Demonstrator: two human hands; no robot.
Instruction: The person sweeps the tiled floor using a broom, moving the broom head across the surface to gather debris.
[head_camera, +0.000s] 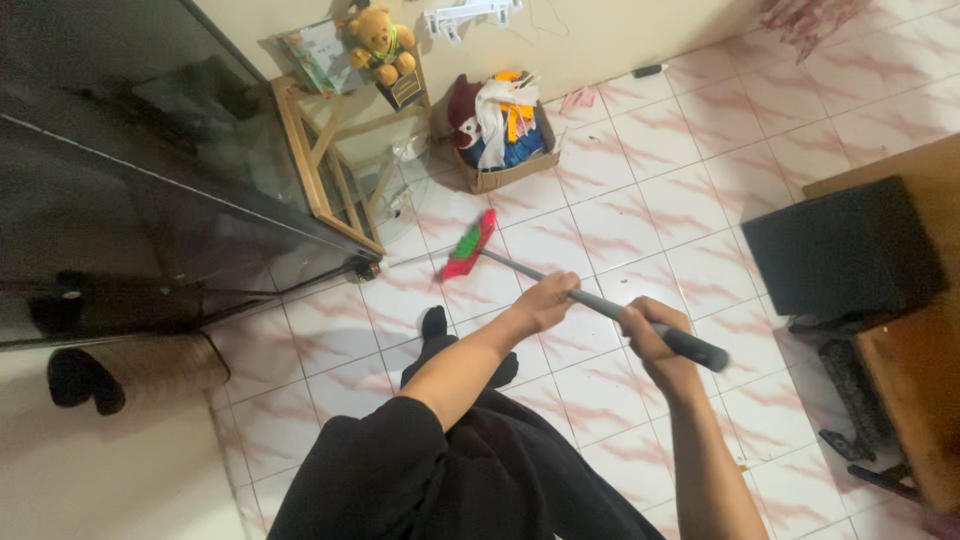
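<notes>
Both hands, left hand (545, 300) and right hand (648, 335), clench the broom (560, 282), its red-green head sweeping tiled floor (640, 200) near the glass cabinet (150, 170); another steady stroke seems needed.

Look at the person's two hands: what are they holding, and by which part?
Both the left hand and right hand grip a broom by its grey handle.

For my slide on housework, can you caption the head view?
Both hands, left hand ahead of right hand, grip a broom on the tiled floor.
</notes>
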